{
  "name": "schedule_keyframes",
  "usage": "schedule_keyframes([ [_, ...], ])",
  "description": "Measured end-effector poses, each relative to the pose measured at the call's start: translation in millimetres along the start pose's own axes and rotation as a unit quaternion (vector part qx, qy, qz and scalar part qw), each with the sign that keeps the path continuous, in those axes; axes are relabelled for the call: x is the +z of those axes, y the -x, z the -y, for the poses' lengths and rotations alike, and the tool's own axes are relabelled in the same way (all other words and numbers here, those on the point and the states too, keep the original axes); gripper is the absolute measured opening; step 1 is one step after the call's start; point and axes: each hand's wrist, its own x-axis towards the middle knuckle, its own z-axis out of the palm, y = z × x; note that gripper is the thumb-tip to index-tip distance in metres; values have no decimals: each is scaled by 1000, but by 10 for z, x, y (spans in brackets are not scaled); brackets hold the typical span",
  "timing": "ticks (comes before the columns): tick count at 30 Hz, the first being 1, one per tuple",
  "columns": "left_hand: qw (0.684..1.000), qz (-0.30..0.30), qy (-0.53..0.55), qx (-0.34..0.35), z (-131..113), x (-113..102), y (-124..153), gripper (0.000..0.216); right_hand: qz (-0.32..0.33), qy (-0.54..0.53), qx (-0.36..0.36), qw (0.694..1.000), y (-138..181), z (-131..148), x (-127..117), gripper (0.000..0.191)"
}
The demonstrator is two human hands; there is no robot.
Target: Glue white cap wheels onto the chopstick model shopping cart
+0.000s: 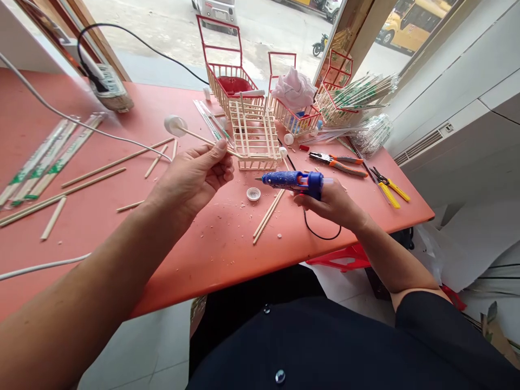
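Observation:
My left hand [201,173] pinches a thin wooden stick [199,135] between thumb and fingers. At the stick's far left end sits a round white cap [174,125]. In my right hand [331,203] is a blue hot glue gun [292,180], its nozzle pointing left, apart from the stick. A clear glue stick shows at its back end. Below the nozzle a small white bottle cap [253,194] lies on the table. Just beyond my hands a small cart frame of wooden sticks [255,132] rests on its side with white wheels.
Several red-trimmed stick carts [231,78] stand along the window side of the orange table [219,260]. Pliers [337,163] and yellow-handled wire strippers [392,187] lie at right, near packaged chopsticks [365,92]. Loose sticks [93,181], a power strip [109,89] and a white cable [81,119] occupy the left.

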Motion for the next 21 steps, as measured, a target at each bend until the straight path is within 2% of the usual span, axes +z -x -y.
schedule_keyframes([
  [3,1000,-7,2,2,-24,-1,16,47,78,-15,35,996,-98,56,-29,40],
  [7,1000,0,5,-2,-16,32,39,47,121,-27,97,988,-165,54,-19,46],
  [15,1000,12,-23,8,10,6,10,47,126,-29,147,981,-207,90,10,51],
  [21,998,24,-55,30,79,-73,-71,40,119,-38,139,982,-210,98,-9,50],
])
